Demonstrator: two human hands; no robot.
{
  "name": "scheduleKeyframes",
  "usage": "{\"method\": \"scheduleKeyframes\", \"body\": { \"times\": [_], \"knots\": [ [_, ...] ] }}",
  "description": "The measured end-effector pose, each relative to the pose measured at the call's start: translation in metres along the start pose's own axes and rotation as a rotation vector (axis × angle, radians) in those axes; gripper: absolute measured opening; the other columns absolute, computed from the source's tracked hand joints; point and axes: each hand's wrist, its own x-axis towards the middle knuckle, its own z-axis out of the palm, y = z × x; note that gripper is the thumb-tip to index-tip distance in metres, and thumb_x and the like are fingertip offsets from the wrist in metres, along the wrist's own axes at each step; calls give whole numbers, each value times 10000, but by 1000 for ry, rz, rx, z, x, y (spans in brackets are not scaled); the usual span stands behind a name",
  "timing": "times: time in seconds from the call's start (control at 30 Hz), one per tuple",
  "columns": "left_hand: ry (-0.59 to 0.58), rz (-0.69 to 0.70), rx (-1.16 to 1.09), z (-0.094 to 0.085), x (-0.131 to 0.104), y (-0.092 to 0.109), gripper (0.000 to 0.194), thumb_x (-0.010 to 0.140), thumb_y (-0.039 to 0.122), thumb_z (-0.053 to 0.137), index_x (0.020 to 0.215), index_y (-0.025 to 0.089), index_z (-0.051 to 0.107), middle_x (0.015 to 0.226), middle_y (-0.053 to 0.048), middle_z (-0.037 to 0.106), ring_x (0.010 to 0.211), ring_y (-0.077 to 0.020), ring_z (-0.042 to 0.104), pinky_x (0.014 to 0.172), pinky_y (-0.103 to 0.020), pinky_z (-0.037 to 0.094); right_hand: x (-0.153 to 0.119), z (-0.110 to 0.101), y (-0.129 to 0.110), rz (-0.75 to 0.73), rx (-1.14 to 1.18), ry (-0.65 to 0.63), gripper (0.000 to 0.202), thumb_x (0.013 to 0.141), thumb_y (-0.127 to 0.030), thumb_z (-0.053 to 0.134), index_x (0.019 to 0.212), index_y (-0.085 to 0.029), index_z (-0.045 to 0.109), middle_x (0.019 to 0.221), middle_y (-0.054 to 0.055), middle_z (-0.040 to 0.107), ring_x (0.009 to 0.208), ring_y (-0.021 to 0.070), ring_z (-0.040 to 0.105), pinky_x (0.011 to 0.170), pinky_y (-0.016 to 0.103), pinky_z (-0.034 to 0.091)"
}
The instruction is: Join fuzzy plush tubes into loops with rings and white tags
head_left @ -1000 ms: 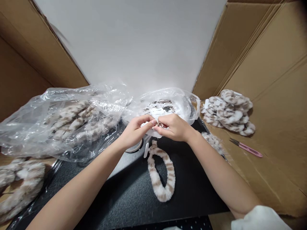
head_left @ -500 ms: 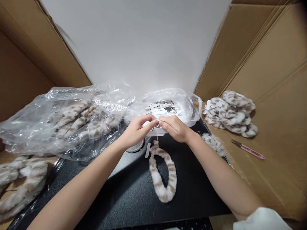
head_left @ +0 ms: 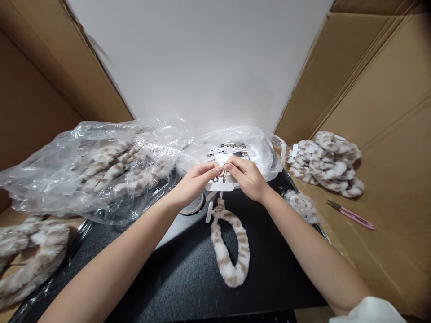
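Both hands meet at the middle, pinching small metal rings [head_left: 222, 173] between thumbs and fingers. My left hand [head_left: 198, 180] grips the ring hardware from the left, while my right hand [head_left: 245, 177] holds it from the right. A white card [head_left: 221, 186] shows just beneath the fingertips. Below it a fluffy white-and-brown striped loop [head_left: 243, 251] lies on the black surface [head_left: 182, 282], joined upward by a thin cord. A small white tab [head_left: 209, 212] sits beside the top of the loop.
Plastic bags hold striped loops [head_left: 111, 161] at left and metal hardware [head_left: 232, 147] behind my hands. More loops lie far left [head_left: 43, 251] and right [head_left: 332, 163]. Pink-handled snips [head_left: 352, 215] rest on cardboard [head_left: 380, 251]. A fluffy clump [head_left: 301, 205] and a tape roll [head_left: 192, 207] are nearby.
The hands have parted slightly, and the rings and white card between them show more. The whole view has shifted a little; the striped loop still lies below the hands.
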Motion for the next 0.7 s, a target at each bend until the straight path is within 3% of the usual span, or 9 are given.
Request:
{"method": "scheduleKeyframes", "body": {
  "times": [0.17, 0.37, 0.5, 0.7],
  "knots": [
    [-15, -88, -78, 1, 1, -6, 266, 817, 428, 611, 804, 163, 627, 739, 5, 568, 641, -117, 495, 578, -226, 364, 1, -7, -4, 34, 92, 50, 102, 864, -283, 626, 894, -189, 599, 791, 8, 658, 718, 144, 635, 669, 276, 523],
    [-10, -177, -301, 5, 2, -5, 192, 747, 333, 655, 796, 148, 666, 794, -29, 642, 671, -140, 564, 609, -250, 418, 1, -17, -18, -141, -157, -2, 126, 853, -141, 594, 886, -188, 705, 861, 52, 724, 804, 172, 670, 765, 330, 534],
    [-4, -259, -372, 7, 1, -2, 253, 696, 320, 712, 874, 140, 706, 874, -62, 699, 734, -176, 625, 650, -271, 444, 0, -22, -20, -193, -215, -43, 164, 794, -124, 629, 921, -179, 717, 839, 42, 714, 745, 159, 648, 738, 320, 526],
    [-42, -152, -247, 1, 3, -8, 218, 746, 348, 680, 849, 162, 730, 838, -45, 703, 787, -184, 617, 671, -265, 429, -1, -20, -16, -270, -269, 9, 143, 758, -114, 608, 859, -168, 694, 728, 18, 675, 655, 135, 603, 660, 280, 503]
  ]
}}
